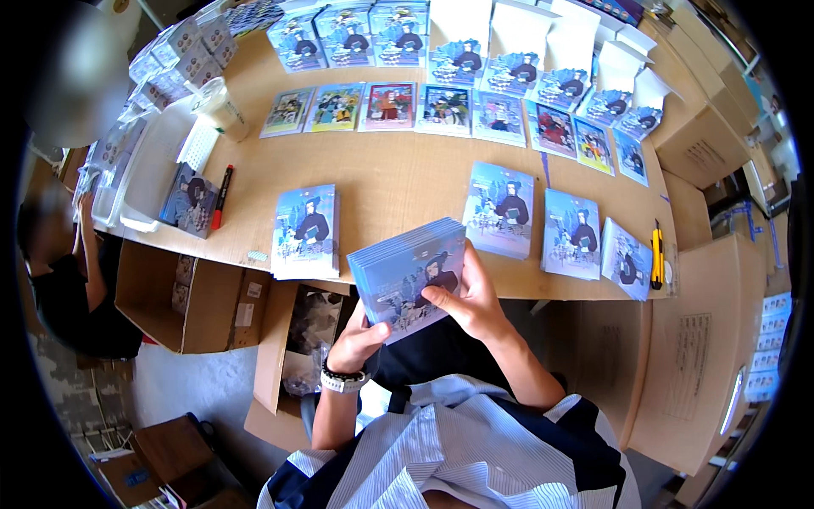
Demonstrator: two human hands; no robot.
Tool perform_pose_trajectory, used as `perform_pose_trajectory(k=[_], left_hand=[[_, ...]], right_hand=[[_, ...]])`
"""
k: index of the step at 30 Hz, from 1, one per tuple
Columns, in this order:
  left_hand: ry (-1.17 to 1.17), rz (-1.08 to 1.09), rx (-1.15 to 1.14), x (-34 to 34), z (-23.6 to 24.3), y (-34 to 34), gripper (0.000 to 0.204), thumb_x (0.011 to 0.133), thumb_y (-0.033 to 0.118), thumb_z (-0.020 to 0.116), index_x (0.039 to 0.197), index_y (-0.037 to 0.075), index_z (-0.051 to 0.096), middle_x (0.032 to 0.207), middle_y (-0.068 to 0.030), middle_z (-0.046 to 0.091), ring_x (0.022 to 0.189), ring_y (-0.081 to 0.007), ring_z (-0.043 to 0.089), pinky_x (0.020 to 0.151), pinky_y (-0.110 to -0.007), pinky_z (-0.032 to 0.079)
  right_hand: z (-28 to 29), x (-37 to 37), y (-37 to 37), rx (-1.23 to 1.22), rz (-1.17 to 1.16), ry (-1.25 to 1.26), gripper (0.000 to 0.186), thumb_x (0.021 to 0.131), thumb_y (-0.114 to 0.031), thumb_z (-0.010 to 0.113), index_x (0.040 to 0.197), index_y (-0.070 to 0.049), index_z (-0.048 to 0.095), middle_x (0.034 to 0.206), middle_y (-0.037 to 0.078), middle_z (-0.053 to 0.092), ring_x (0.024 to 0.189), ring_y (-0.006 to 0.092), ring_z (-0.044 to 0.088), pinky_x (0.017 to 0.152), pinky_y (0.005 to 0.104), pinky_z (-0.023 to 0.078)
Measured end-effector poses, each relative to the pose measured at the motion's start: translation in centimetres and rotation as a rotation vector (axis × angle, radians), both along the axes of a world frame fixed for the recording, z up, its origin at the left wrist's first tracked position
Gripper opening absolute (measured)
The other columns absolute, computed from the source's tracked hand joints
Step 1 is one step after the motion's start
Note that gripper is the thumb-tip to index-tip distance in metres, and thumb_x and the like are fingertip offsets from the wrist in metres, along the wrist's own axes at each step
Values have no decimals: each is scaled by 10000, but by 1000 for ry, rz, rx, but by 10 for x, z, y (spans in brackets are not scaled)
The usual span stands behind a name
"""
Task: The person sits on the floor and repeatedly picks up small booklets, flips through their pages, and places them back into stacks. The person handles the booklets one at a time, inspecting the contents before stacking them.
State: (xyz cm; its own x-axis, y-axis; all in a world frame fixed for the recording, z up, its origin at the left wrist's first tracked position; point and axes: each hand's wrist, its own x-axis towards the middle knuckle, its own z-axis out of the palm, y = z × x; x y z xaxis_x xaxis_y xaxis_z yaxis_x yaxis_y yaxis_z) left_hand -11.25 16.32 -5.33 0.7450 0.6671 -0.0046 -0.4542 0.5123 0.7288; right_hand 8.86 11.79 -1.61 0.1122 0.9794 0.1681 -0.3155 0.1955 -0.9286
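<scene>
Between both hands, just off the table's front edge, I hold a tilted stack of blue illustrated cards (392, 276), its layered edges fanned slightly at the top. My left hand (359, 341) grips the lower left corner, thumb on the front. On the right side, my right hand (468, 299) is closed round the stack, its thumb pressed on the printed figure. A similar blue stack (303, 229) lies on the table to the left. To the right are more stacks: a larger one (500, 208), one beside it (571, 233) and a slanted one (627, 259) at the edge.
Across the wooden table (390, 170) runs a row of colourful cards (391, 107), with blue display boxes (348, 38) behind. A red-black marker (222, 197), white plastic bin (153, 170), drink cup (219, 109) and yellow cutter (657, 254) lie around. Another person (76, 288) is at left; cartons (691, 356) stand right.
</scene>
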Motion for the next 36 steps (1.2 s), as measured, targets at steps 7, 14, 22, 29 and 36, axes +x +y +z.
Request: perform_pose_trajectory(k=[7, 14, 22, 29, 36], left_hand=[[149, -61, -154, 15, 16, -16, 620, 905, 77, 723, 1450, -9, 439, 1379, -194, 556, 1239, -346, 581, 1042, -574, 490], [395, -176, 427, 24, 48, -2, 785, 940, 574, 641, 1363, -77, 523, 1329, -167, 620, 1236, -252, 565, 1065, -402, 430], [682, 89, 1323, 190, 72, 111, 351, 1024, 321, 551, 1227, 51, 648, 1223, -143, 644, 1182, -288, 591, 1017, -418, 444], [1033, -6, 1516, 243, 29, 128, 386, 925, 364, 678, 1200, 94, 658, 1174, -158, 612, 1142, -372, 555, 988, -474, 447], [948, 89, 1513, 191, 30, 67, 363, 906, 306, 713, 1181, 78, 643, 1110, -130, 594, 1073, -339, 555, 931, -449, 414]], right_hand=[[-1, 1, -20, -47, -65, -183, 717, 910, -136, 759, 1472, 10, 338, 1313, 138, 545, 1224, 210, 526, 1044, 367, 436], [-3, 30, -47, -83, -84, 151, 690, 873, -26, 761, 1447, -26, 379, 1282, 82, 559, 1225, 176, 523, 1060, 344, 417], [-4, 70, -114, -148, -191, 302, 860, 816, -36, 791, 1525, 7, 307, 1384, 93, 526, 1303, 196, 479, 1133, 350, 326], [-19, 68, -151, -218, -230, 253, 787, 850, -36, 770, 1497, 2, 323, 1342, 80, 539, 1279, 178, 495, 1118, 336, 347], [-30, 62, -166, -368, -202, 290, 745, 856, -68, 770, 1464, -27, 342, 1296, 88, 558, 1242, 177, 521, 1102, 335, 373]])
